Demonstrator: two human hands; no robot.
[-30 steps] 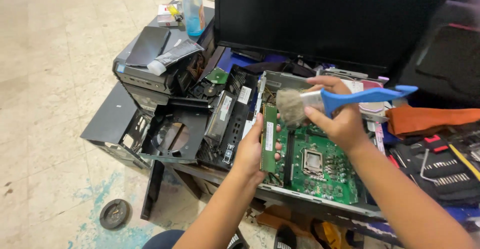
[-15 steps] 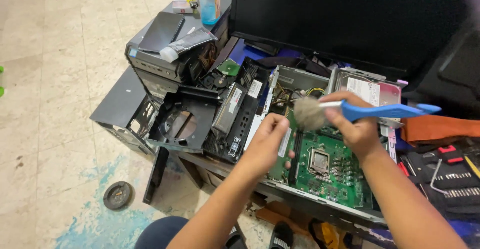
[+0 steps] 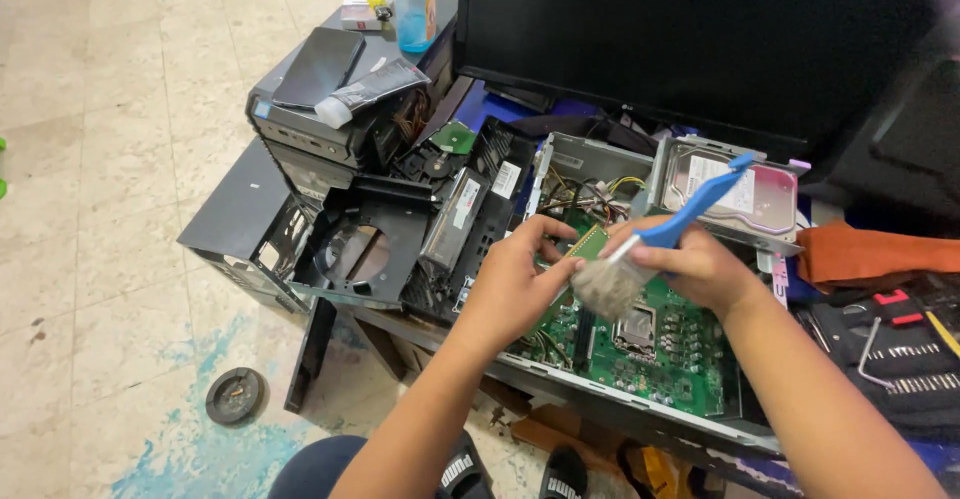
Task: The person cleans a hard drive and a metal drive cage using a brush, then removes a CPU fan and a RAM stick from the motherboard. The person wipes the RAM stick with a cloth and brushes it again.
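Two hands meet over the open computer case (image 3: 640, 414) in the head view, the only one I have. My right hand (image 3: 700, 269) is closed around the blue handle of a brush (image 3: 655, 244); the handle's long axis runs up and to the right, towards the silver hard drive (image 3: 740, 194), while the grey bristles point down and to the left, hanging just above the green circuit board (image 3: 650, 344), beside the square processor socket (image 3: 635, 327). I cannot tell whether the bristles touch the board.

My left hand (image 3: 515, 284) is curled, fingertips pinched on the edge of a small green memory stick (image 3: 588, 244) standing at the board's upper left. That stick lies just left of the bristles, between the two hands, so the left hand is the nearer one.

Left of the case sit a black fan bracket (image 3: 355, 249) and stacked computer boxes (image 3: 320, 119); a dark monitor (image 3: 680, 39) stands behind, and the worktop's right side carries a tool roll (image 3: 890, 359).
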